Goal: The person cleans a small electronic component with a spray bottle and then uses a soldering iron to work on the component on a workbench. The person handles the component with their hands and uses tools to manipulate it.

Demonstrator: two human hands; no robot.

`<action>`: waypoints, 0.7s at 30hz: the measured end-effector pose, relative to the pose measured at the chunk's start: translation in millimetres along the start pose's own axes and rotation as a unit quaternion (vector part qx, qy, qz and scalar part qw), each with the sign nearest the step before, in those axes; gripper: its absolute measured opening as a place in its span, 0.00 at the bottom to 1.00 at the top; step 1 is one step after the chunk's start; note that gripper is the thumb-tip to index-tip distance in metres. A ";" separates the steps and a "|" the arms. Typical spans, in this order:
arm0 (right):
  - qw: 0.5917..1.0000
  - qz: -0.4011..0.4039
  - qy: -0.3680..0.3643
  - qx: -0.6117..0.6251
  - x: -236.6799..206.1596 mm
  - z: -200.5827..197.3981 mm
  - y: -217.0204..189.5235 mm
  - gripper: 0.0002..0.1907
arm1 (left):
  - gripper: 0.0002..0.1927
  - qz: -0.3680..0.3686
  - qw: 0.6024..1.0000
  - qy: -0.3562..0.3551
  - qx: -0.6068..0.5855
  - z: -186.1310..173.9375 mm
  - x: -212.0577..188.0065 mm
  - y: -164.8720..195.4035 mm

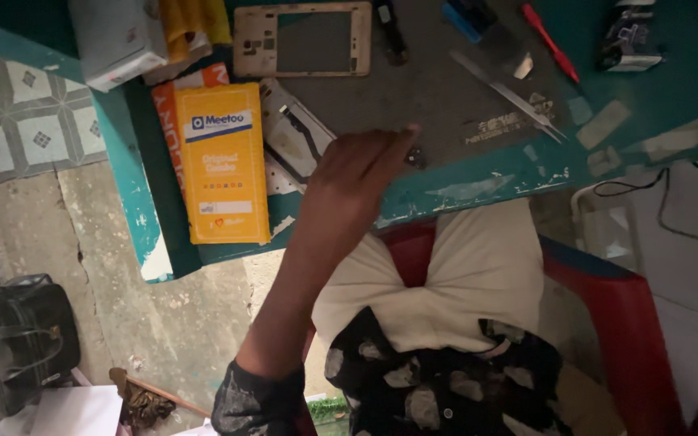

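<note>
My left hand (357,173) reached for a small dark part (415,157) on the counter (478,182) — fingers bunched, nothing picked up yet.

Small dark part (415,156) on grey mat (446,97)
</note>
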State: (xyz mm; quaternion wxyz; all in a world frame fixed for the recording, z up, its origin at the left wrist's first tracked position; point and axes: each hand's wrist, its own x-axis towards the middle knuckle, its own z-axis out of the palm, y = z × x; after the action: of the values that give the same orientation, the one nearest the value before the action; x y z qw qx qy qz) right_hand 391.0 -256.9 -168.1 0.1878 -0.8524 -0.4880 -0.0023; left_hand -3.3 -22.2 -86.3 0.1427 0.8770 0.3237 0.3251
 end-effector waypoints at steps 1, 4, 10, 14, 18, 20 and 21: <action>1.000 -0.002 -0.002 0.000 0.1 1.0 -1.4 0.11 | 0.28 -0.005 1.000 0.011 0.001 0.2 -1.4 0.6; 1.000 -0.007 -0.003 0.000 3.1 3.2 -5.6 0.11 | 0.29 -0.016 1.000 0.007 0.008 3.4 -3.4 -2.2; 1.000 -0.019 -0.007 -0.003 6.0 1.4 -15.5 0.12 | 0.31 0.016 0.998 -0.034 0.057 14.8 -0.5 -11.6; 1.000 -0.021 -0.009 -0.009 0.8 -0.8 -21.7 0.13 | 0.32 -0.035 0.990 -0.129 -0.042 15.0 -4.2 -12.4; 0.999 -0.027 -0.025 -0.014 -4.9 -3.1 -31.3 0.11 | 0.32 0.019 0.999 -0.049 -0.007 17.2 -8.3 -16.4; 0.995 -0.081 -0.025 0.047 -4.8 -4.0 -39.6 0.08 | 0.33 0.010 1.000 -0.005 -0.014 16.9 -15.0 -15.2; 0.993 -0.102 -0.011 0.052 -5.5 -4.0 -45.1 0.08 | 0.31 0.003 1.000 0.014 -0.025 20.0 -18.3 -11.2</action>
State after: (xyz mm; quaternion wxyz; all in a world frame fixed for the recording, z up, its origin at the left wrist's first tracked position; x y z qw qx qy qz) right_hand 351.3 -242.3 -151.1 0.2252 -0.7870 -0.5742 0.0130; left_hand -6.0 -26.7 -115.2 0.1592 0.8697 0.3146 0.3454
